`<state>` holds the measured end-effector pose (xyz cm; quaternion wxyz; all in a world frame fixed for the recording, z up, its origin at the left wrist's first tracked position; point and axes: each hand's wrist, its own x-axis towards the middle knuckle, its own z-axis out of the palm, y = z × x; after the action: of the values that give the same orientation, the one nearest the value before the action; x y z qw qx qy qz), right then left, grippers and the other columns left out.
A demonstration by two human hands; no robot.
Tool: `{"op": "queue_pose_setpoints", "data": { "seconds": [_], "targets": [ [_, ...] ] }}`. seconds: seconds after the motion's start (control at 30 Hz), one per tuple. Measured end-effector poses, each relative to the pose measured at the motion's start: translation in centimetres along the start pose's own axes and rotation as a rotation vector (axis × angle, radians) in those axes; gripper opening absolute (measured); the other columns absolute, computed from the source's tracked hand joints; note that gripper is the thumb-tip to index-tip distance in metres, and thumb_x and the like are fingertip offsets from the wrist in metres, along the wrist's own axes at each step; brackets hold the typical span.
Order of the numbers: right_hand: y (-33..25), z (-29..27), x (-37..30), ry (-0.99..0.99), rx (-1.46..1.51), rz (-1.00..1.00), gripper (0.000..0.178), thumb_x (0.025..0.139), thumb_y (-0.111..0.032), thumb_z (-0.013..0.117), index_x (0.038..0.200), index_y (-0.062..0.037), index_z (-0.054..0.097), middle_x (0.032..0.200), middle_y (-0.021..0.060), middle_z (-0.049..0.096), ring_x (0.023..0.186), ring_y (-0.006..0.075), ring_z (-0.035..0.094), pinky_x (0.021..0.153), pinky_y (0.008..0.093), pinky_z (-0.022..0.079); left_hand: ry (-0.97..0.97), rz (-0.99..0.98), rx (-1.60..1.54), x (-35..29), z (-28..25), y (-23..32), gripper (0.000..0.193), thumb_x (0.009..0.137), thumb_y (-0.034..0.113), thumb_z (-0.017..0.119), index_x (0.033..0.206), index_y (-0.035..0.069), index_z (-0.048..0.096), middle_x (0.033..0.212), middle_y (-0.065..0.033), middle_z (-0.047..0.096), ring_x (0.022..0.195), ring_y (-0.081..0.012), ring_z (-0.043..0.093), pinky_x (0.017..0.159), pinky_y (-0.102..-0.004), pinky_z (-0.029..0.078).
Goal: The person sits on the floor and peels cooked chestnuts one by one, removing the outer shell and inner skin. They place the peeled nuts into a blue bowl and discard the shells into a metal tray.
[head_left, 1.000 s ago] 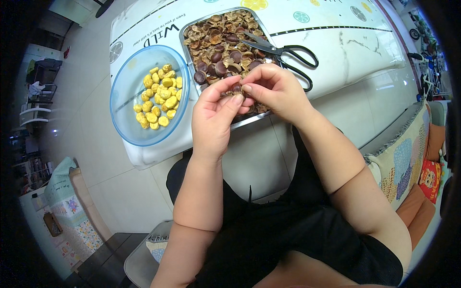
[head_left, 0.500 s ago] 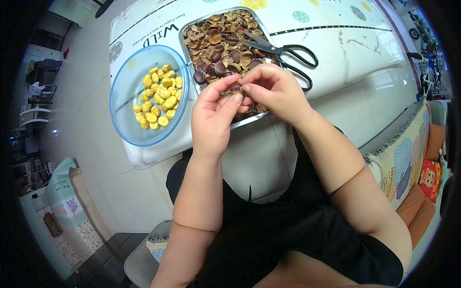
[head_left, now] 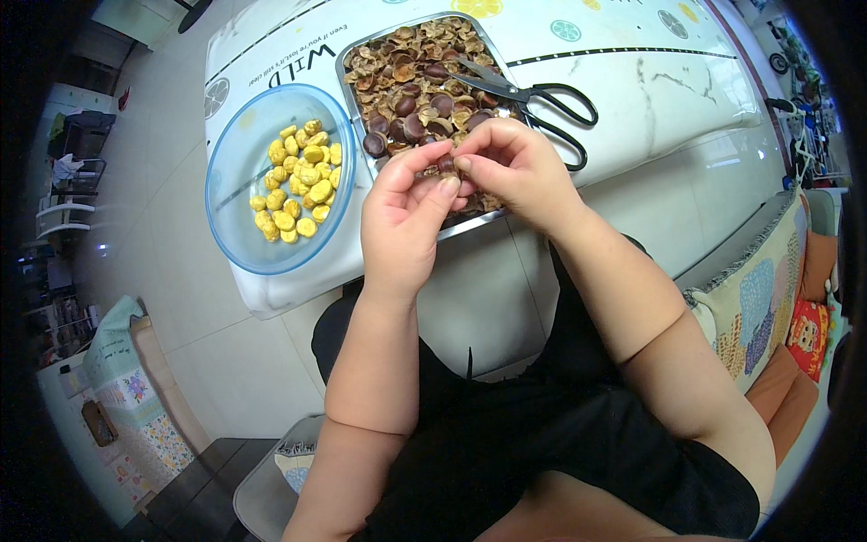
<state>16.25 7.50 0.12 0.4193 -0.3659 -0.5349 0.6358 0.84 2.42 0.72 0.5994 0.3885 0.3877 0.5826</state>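
Observation:
Over the near end of a metal tray (head_left: 472,223), my two hands meet with their fingertips close together. My left hand (head_left: 402,221) is closed round a brown chestnut (head_left: 445,165), mostly hidden by the fingers. Thumb and forefinger of my right hand (head_left: 528,176) pinch at the same chestnut from the right side. Brown shell pieces (head_left: 397,63) fill the tray, with several dark unpeeled chestnuts (head_left: 405,107) among them. Left of the tray, a clear blue bowl (head_left: 237,185) contains many peeled yellow chestnuts (head_left: 312,174).
Black-handled scissors (head_left: 519,94) lie across the tray's right rim, handles over the tablecloth. A white patterned cloth (head_left: 632,90) covers the table. To the right stands a sofa with a patterned cover (head_left: 750,289) and cushions. A grey seat (head_left: 271,479) is at lower left.
Both hands stay in nearly the same place. Their fingertips shift slightly on the chestnut, and a little more of its brown surface shows.

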Motion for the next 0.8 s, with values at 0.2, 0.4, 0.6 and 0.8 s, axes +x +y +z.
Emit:
{"op": "queue_pose_setpoints", "data": {
  "seconds": [0.2,0.4,0.6,0.8],
  "targets": [
    [0.08,-0.34,0.06,-0.056,0.124,0.033,0.008,0.088,-0.007,0.064,0.093,-0.0003,0.062,0.081,0.0033,0.064,0.073,0.0083,0.061,0.067,0.0219,0.050,-0.020,-0.006,-0.007,0.01,-0.05,0.11,0.032,0.090,-0.001,0.057,0.122,-0.003,0.053,0.110,-0.0087,0.061,0.089,-0.0126,0.065,0.076,-0.0230,0.053],
    [-0.42,-0.38,0.06,-0.085,0.195,0.087,0.007,0.087,-0.008,0.064,0.090,-0.0020,0.061,0.081,0.0027,0.062,0.073,0.0093,0.060,0.070,0.0234,0.050,-0.029,0.003,0.001,-0.02,-0.17,0.15,0.032,0.090,-0.001,0.057,0.122,-0.003,0.053,0.110,-0.0084,0.061,0.090,-0.0129,0.065,0.076,-0.0230,0.053],
    [0.08,-0.50,0.12,-0.090,0.200,0.056,0.008,0.088,-0.008,0.064,0.091,-0.0013,0.061,0.081,0.0034,0.064,0.073,0.0085,0.061,0.067,0.0222,0.050,-0.027,0.010,-0.008,-0.01,-0.16,-0.03,0.032,0.091,-0.001,0.057,0.123,-0.003,0.052,0.112,-0.0092,0.060,0.090,-0.0141,0.065,0.077,-0.0237,0.053],
    [0.26,-0.30,0.09,-0.081,0.195,0.071,0.008,0.088,-0.008,0.064,0.092,-0.0013,0.061,0.082,0.0033,0.065,0.073,0.0082,0.061,0.067,0.0218,0.051,-0.015,0.007,-0.026,-0.09,-0.26,0.00,0.032,0.091,0.000,0.056,0.123,-0.004,0.052,0.111,-0.0105,0.061,0.088,-0.0147,0.065,0.077,-0.0246,0.054]
  ]
}}
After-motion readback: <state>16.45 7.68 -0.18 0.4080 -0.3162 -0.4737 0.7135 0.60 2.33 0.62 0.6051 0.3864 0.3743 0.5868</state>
